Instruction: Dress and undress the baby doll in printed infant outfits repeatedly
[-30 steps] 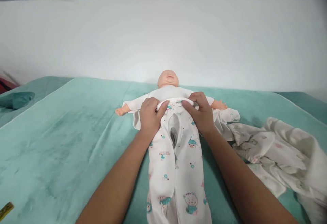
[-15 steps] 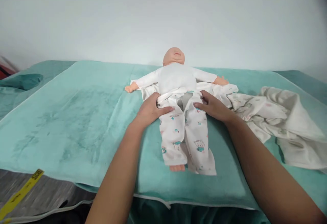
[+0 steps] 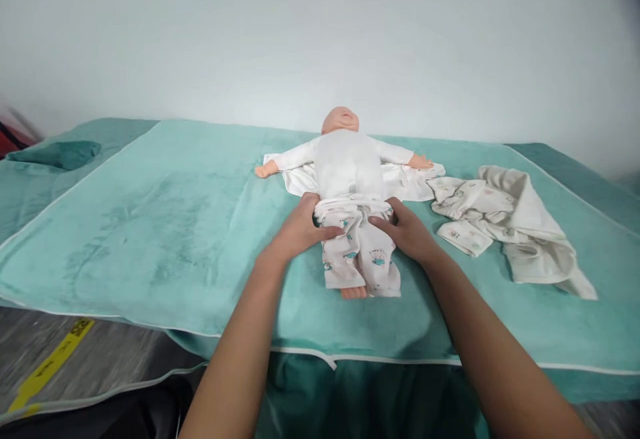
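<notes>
A baby doll (image 3: 347, 159) lies on its back on a teal towel (image 3: 165, 225), arms spread, in a white top and printed white trousers (image 3: 363, 255). My left hand (image 3: 300, 229) grips the trousers' waistband at the doll's left hip side, thumb over the cloth. My right hand (image 3: 407, 229) holds the waistband on the other side. One bare foot (image 3: 353, 291) shows at the trouser hem. A white cloth (image 3: 405, 182) lies spread under the doll.
A crumpled heap of printed white baby clothes (image 3: 505, 225) lies to the right on the towel. A folded dark teal cloth (image 3: 60, 153) sits at the far left. The towel's white-edged front hangs over the table edge; yellow tape (image 3: 50, 365) marks the floor.
The view has pulled back and the doll looks smaller. Both hands stay on the trousers' waistband, now bunched lower on the doll's waist, and the open front gap has closed.
</notes>
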Tool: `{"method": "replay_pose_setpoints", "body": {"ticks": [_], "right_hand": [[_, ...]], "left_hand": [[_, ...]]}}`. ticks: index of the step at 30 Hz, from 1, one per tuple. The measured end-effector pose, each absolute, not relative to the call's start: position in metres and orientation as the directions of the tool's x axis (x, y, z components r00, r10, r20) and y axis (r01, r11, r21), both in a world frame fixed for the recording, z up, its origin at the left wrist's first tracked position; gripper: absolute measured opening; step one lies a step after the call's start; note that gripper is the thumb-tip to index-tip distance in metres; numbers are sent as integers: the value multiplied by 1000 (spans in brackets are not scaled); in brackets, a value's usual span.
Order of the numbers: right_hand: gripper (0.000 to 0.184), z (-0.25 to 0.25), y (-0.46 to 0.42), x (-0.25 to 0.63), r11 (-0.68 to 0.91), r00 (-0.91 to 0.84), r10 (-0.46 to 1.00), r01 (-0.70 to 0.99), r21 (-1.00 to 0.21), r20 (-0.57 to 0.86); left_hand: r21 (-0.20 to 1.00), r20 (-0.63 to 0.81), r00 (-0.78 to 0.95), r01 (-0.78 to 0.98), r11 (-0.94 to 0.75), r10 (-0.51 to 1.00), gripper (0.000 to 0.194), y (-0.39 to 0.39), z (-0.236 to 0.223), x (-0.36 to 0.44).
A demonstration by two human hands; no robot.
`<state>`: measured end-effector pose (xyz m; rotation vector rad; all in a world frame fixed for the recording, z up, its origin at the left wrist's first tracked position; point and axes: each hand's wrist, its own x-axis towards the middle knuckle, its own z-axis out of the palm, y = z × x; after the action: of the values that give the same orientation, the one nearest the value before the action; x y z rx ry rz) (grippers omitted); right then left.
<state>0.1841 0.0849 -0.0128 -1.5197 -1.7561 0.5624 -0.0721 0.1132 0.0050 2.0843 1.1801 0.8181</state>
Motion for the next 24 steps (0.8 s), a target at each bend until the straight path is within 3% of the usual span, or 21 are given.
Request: {"method": "replay_pose_setpoints", "body": {"ticks": [4,7,10,13,15,19,22,24], "right_hand": [[32,-21,72,180,238,110,864,770,-592,491],[20,-21,58,175,217,218,806,755,-618,549],[12,-18,39,171,195,207,891,630,-752,404],[29,-15,17,169,144,183,943,524,-840,276],[45,-15,6,167,94,174,963,508,-856,208],[33,-20,-2,165,56,180,970,488,-871,163],[31,-21,-5,168,35,230,963,416,-909,143],[34,-20,-10,173,31,168,981,353,-935,96]], "left_hand": [[526,348,398,667,-528,849,30,102,-7,-67],[422,370,337,769,-480,866,27,90,-16,-61],[614,331,224,687,-389,917,20,76,-16,-62],[804,280,245,469,-366,928,45,63,-11,-67],[841,256,315,393,-371,914,58,56,-8,-71],[837,278,338,374,-399,899,30,46,-9,-71],[841,267,287,397,-368,920,26,39,-10,-68],[868,191,267,404,-290,945,25,30,-7,-69]]}}
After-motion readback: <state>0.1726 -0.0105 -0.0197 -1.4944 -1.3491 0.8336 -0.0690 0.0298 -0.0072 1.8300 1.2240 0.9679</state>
